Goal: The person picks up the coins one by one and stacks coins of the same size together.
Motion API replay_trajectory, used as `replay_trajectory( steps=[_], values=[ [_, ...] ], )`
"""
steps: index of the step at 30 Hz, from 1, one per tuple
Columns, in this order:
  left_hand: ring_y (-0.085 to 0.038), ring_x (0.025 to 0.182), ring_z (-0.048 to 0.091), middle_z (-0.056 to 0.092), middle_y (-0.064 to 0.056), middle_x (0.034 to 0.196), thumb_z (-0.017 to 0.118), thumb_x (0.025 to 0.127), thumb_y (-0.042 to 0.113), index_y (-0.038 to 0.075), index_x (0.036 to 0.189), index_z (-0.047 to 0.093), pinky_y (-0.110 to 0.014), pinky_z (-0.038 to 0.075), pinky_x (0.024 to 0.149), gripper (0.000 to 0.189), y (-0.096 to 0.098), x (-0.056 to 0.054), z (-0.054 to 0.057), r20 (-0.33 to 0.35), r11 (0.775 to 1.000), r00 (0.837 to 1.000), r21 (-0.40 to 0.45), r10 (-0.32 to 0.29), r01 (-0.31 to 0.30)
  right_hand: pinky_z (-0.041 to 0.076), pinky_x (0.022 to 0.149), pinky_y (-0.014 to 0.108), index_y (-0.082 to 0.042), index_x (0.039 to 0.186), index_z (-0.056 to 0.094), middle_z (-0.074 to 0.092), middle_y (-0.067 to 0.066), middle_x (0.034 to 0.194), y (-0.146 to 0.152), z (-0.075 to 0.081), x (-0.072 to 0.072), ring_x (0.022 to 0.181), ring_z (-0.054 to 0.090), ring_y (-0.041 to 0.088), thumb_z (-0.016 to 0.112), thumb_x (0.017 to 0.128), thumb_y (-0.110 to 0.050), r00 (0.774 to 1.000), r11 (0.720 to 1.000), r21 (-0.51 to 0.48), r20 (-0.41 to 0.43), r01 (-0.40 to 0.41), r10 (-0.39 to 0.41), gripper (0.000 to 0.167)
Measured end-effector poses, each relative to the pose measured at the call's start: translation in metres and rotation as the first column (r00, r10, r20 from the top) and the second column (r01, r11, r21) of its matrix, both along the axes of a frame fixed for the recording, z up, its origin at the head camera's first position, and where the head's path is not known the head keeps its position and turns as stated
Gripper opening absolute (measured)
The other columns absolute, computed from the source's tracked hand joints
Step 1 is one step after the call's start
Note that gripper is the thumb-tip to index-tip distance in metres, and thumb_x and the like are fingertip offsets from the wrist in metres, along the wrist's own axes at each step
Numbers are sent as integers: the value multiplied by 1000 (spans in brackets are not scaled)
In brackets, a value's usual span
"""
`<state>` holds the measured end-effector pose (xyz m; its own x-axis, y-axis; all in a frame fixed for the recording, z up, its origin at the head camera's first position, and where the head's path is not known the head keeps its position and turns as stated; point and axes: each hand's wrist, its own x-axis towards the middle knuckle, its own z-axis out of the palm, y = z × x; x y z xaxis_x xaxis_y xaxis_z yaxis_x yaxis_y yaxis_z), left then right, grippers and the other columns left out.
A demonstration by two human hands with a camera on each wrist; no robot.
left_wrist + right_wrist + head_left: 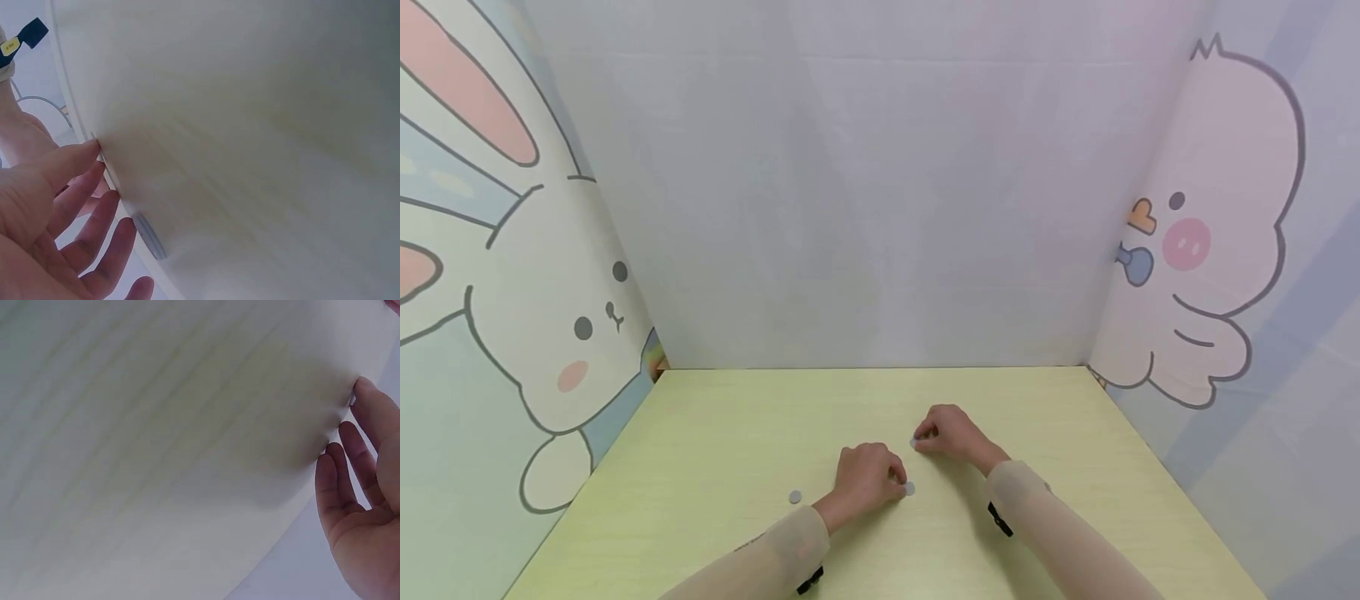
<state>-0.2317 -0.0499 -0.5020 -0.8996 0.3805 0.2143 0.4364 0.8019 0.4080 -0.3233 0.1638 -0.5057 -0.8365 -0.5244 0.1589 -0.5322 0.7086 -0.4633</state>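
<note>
My left hand (867, 479) rests low on the table, thumb and index fingertip at the edge of a small grey coin (910, 488). Farther back and to the right, my right hand (953, 433) pinches another grey coin (913, 443) between thumb and index finger. Only slivers of both coins show past the fingertips. Left of my left hand lies a third grey piece, seemingly a short stack of coins (795, 497). Seen edge-on in the left wrist view, this stack (149, 236) looks thick and layered, close to the outer fingers.
A pale yellow wood-look table (737, 425) spreads beneath both hands. A plain light curtain (880, 208) stands behind it. Side cloths carry a printed rabbit (550, 333) at left and a printed duck (1225, 167) at right.
</note>
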Motion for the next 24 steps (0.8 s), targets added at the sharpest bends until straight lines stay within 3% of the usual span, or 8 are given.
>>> replay_trajectory(
  steps=[14, 24],
  values=[
    [-5, 74, 54, 65, 12, 77, 93, 83, 34, 28, 76, 82, -39, 40, 72, 13, -1, 0, -1, 11, 1000, 1000, 15, 0, -1, 55, 76, 28, -14, 88, 83, 71, -10, 84, -1, -4, -4, 77, 60, 5, 87, 88, -16, 997, 994, 98, -57, -41, 46, 4],
    [-5, 75, 55, 66, 13, 77, 93, 83, 33, 28, 76, 82, -38, 40, 71, 13, -2, 1, -1, 0, 1000, 1000, 14, -2, 2, 53, 72, 25, -14, 84, 82, 68, -11, 80, 7, -3, 4, 74, 58, 2, 88, 86, -18, 986, 991, 102, -133, -90, 104, 7]
  ],
)
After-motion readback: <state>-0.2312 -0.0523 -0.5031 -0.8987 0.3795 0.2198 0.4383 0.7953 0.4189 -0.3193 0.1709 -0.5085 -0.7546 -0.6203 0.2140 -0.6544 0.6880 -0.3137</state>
